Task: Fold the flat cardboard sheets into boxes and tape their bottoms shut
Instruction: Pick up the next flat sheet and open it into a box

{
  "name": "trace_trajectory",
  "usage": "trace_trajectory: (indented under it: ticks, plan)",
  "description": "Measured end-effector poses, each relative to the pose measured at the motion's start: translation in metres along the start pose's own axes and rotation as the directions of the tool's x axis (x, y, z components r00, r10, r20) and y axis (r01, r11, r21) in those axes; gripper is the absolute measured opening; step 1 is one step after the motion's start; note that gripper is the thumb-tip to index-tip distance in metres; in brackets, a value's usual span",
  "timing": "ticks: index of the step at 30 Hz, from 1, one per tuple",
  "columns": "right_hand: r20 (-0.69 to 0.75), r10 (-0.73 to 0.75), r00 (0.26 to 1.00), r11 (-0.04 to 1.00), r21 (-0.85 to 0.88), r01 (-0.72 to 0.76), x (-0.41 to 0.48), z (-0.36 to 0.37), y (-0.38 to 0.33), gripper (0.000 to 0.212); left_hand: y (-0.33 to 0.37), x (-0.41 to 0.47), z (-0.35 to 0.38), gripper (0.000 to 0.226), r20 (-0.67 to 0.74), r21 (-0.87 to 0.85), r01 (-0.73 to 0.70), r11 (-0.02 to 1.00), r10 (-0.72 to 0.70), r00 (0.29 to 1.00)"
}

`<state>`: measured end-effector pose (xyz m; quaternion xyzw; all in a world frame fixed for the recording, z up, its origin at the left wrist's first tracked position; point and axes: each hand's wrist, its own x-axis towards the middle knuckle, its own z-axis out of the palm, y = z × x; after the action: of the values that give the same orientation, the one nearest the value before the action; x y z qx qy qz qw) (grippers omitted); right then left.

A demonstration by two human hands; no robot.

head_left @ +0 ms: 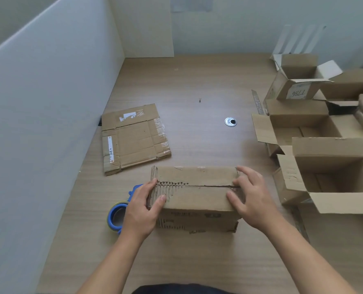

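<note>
left hand [142, 205], right hand [250, 200]: bare | clothing: dark garment [180, 289]

We can read just one number: 7786, upside down to us, on a white label [298, 93] on the flap of an open box [299, 65] at the right. The strip label [110, 149] on the flat cardboard sheet [138, 134] and the dark print on the front of the folded box [197, 205] are too blurred for us to read
</note>
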<state>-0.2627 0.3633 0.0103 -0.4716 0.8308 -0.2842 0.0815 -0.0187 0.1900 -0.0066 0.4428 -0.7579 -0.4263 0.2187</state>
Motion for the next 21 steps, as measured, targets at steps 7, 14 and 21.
trace_trajectory:
  ticks: [7, 14, 21]
  plan:
    - [0.527, -0.022, 0.85, 0.892, -0.373, 0.255, 0.027, 0.0, -0.044, 0.106, 0.002, -0.004, 0.01, 0.053, 0.049, -0.029, 0.025, 0.999, -0.024, 0.999]
    - [0.478, -0.021, 0.878, 0.9, -0.374, 0.226, 0.043, -0.006, -0.038, 0.1, 0.021, -0.001, -0.002, 0.047, 0.017, -0.151, 0.027, 0.988, -0.025, 1.0]
    - [0.253, -0.019, 0.967, 0.998, 0.057, 0.004, 0.034, -0.028, -0.012, 0.091, 0.015, 0.017, -0.008, 0.035, 0.052, -0.357, 0.333, 0.873, -0.337, 0.94]
